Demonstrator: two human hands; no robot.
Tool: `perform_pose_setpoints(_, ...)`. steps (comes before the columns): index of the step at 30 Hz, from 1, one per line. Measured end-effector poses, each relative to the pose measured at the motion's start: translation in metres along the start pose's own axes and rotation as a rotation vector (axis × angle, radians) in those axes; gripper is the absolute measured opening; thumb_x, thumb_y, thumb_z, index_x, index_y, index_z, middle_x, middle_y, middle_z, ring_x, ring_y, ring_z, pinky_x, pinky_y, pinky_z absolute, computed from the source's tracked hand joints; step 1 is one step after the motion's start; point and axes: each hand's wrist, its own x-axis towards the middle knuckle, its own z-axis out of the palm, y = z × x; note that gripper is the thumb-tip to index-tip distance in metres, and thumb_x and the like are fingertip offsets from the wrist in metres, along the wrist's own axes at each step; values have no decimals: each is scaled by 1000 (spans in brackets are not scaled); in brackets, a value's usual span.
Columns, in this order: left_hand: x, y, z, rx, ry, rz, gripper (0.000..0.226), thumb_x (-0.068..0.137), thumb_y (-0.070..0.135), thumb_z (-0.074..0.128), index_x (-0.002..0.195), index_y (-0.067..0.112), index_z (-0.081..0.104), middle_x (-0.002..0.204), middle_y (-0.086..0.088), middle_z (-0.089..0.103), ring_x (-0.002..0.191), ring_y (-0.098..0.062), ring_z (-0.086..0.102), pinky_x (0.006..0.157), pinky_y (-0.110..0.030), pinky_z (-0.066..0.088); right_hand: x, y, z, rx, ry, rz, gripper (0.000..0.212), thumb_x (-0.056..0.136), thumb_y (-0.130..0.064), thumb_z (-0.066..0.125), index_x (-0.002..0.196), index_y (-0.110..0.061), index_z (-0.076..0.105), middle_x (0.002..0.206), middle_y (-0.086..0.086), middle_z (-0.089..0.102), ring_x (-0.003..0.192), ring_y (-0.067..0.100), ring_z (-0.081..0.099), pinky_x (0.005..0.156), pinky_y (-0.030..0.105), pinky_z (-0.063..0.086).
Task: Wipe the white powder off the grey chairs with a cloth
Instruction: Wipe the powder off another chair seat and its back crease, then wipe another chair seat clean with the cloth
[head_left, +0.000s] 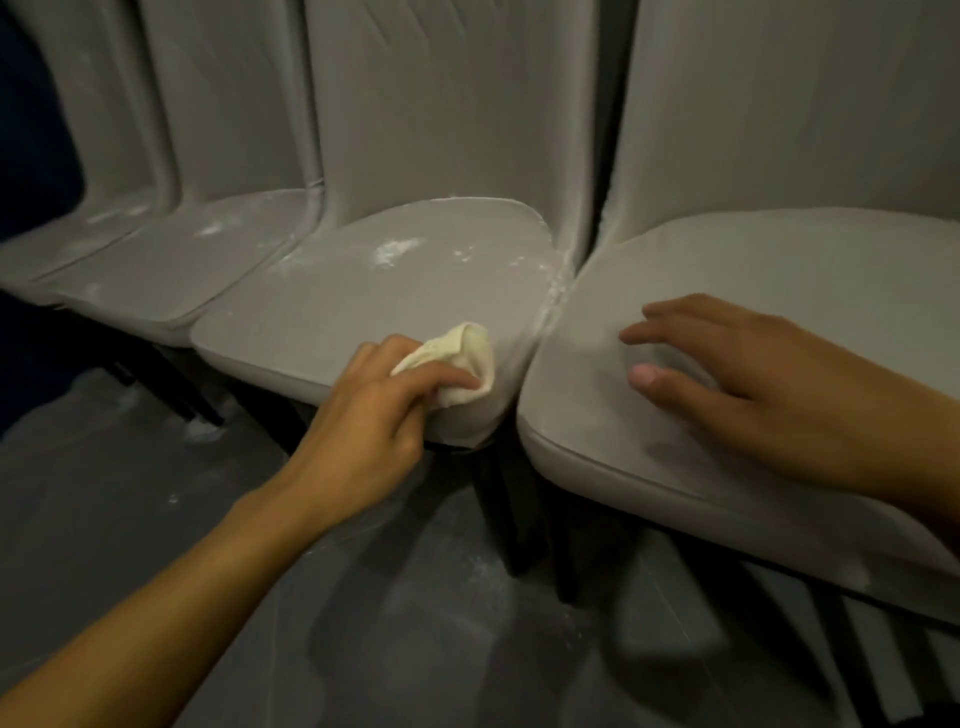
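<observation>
Grey chairs (249, 104) stood side by side in a row, four of them, with soft upholstered seats and tall backs creased in shallow folds. White powder (397, 250) lay on the third chair (332, 306) in a smudged patch near the back of the seat, with smaller flecks to its right and a thin line along the seat's rear and right edges. More powder had gathered in the narrow gap where this seat met the right chair (779, 260). The front half of the third seat looked plain grey.

The second chair (171, 270) and the far-left chair (62, 244) each carried pale blotches on their seats and a faint dusting on their backs. The right chair's seat showed only a light haze.

The cloth (467, 345), cream and bunched into a small wad, sat on the front right corner of the third seat. The left hand (374, 410) gripped it, fingers curled over the wad and the index finger pressed across it.

The right hand (753, 379) was over the right seat near its front left part, palm down, fingers spread and straight, holding nothing; whether it touched the fabric could not be told.

Dark legs (511, 514) stood under the seats on a grey floor (130, 519) speckled with white.
</observation>
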Motion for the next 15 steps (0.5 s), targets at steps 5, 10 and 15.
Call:
perform_pose_setpoints(5, 34, -85, -21, 105, 12, -186, 44, 91, 28, 40, 121, 39, 70, 105, 4, 48, 102, -32, 51, 91, -45, 46, 99, -56, 41, 84, -119, -108, 61, 96, -60, 37, 147, -29, 44, 150, -5, 42, 136, 13, 42, 117, 36, 32)
perform_pose_setpoints(10, 64, -159, -36, 128, 51, -223, 40, 96, 29, 41, 123, 37, 69, 112, -4, 54, 107, -34, 51, 96, -48, 45, 178, -93, 90, -59, -198, -80, 66, 99, -65, 28, 157, -39, 13, 168, 0, 3, 154, 20, 3, 124, 39, 3)
perform_pose_setpoints(15, 103, -218, -33, 140, -3, -172, 47, 92, 33, 35, 125, 36, 68, 114, -10, 56, 104, -37, 51, 90, -51, 46, 185, -105, 122, -283, -244, -14, 71, 96, -72, 7, 158, -40, -6, 167, -3, -12, 154, 21, -12, 124, 46, -5)
